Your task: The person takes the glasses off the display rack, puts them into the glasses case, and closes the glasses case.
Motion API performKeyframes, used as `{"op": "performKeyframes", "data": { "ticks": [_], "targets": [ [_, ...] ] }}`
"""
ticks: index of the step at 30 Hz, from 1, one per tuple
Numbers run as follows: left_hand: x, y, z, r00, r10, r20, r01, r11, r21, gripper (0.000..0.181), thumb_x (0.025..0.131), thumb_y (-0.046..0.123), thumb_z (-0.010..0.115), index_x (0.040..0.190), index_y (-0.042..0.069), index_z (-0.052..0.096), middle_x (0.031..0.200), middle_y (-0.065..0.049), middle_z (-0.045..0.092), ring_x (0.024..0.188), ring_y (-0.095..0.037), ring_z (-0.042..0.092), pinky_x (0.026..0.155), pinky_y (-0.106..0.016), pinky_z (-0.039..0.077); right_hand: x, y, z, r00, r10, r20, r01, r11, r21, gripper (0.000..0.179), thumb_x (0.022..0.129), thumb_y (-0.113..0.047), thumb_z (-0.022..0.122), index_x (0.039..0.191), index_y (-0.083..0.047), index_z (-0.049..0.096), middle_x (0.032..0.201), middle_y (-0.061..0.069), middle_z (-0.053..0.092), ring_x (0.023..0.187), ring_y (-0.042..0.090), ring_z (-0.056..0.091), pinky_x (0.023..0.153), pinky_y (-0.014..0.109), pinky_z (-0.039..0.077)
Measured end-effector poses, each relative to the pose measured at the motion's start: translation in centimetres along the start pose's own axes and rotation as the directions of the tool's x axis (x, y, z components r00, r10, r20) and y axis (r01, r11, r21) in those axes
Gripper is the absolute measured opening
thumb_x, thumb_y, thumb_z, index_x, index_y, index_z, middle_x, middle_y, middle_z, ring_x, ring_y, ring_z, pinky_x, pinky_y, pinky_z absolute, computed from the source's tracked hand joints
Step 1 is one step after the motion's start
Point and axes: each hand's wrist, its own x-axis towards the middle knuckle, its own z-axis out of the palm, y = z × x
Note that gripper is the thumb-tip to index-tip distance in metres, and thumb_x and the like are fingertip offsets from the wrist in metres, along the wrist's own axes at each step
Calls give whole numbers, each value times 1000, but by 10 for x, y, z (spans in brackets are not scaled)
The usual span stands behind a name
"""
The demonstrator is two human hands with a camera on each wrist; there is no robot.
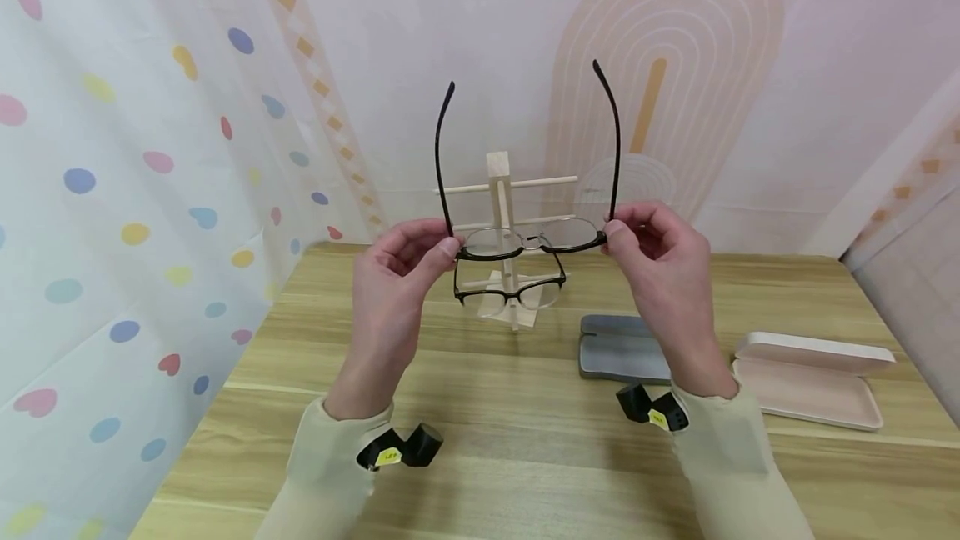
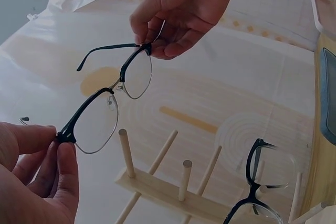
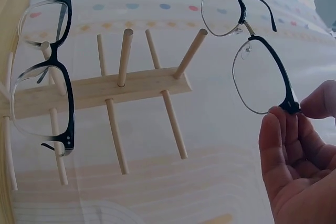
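Both hands hold up one pair of black half-rim eyeglasses (image 1: pixel 491 255), its temples spread and pointing up and away. My left hand (image 1: pixel 393 286) pinches the left hinge corner between thumb and fingers. At the opposite corner my right hand (image 1: pixel 663 269) pinches the other hinge. Behind the glasses stands a wooden display rack (image 1: pixel 498 165) with several pegs along its post. A second pair of glasses (image 3: pixel 63 66), black on top and clear below, sits on a lower peg of the rack. In the left wrist view the held glasses (image 2: pixel 86 106) are apart from the pegs.
On the wooden table (image 1: pixel 315 340), an open grey glasses case (image 1: pixel 622 357) lies right of the rack, partly behind my right forearm. Farther right is an open pale pink case (image 1: pixel 813 390). A patterned curtain (image 1: pixel 187 148) hangs behind and at the left.
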Motion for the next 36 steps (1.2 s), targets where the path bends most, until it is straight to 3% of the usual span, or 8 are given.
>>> {"op": "performKeyframes", "data": {
  "ticks": [5, 12, 18, 28, 36],
  "targets": [
    [-4, 0, 1, 1000, 4, 14, -4, 1000, 13, 18, 92, -7, 73, 107, 3, 74, 93, -3, 76, 88, -17, 70, 80, -28, 59, -5, -2, -4, 1000, 16, 5, -16, 996, 87, 10, 98, -4, 62, 103, 2, 69, 97, 11, 66, 74, 18, 71, 77, 28, 61],
    [-9, 2, 5, 999, 10, 37, -11, 1000, 6, 17, 91, -7, 73, 106, 2, 74, 94, -4, 77, 91, -19, 72, 81, -27, 59, -10, -1, -10, 999, -45, 0, 44, 984, 175, 14, 95, 9, 59, 98, -1, 70, 98, 16, 64, 72, 17, 68, 75, 29, 62],
    [-14, 2, 8, 997, 26, 69, -26, 1000, 7, 16, 91, -5, 73, 108, -5, 71, 95, -4, 77, 91, -20, 72, 81, -28, 59, -14, -3, -16, 997, -71, -5, 71, 983, 171, 19, 95, 9, 60, 102, -6, 70, 99, 14, 65, 72, 19, 69, 74, 29, 62],
    [-22, 0, 12, 995, 24, 95, -27, 999, 30, 16, 91, -7, 73, 107, -4, 72, 93, -2, 77, 89, -18, 71, 79, -27, 59, -22, -5, -25, 996, -87, -20, 88, 993, 78, 14, 95, 7, 61, 103, 3, 72, 107, 8, 74, 73, 16, 72, 73, 25, 61],
    [-27, -6, 14, 996, -4, 90, -1, 999, 55, 18, 89, -9, 74, 106, -5, 73, 92, -1, 77, 86, -16, 70, 74, -23, 56, -29, -1, -31, 997, -74, -16, 76, 991, 113, 11, 94, 11, 59, 102, 11, 67, 102, 8, 72, 74, 14, 72, 73, 25, 61]
  ]
}}
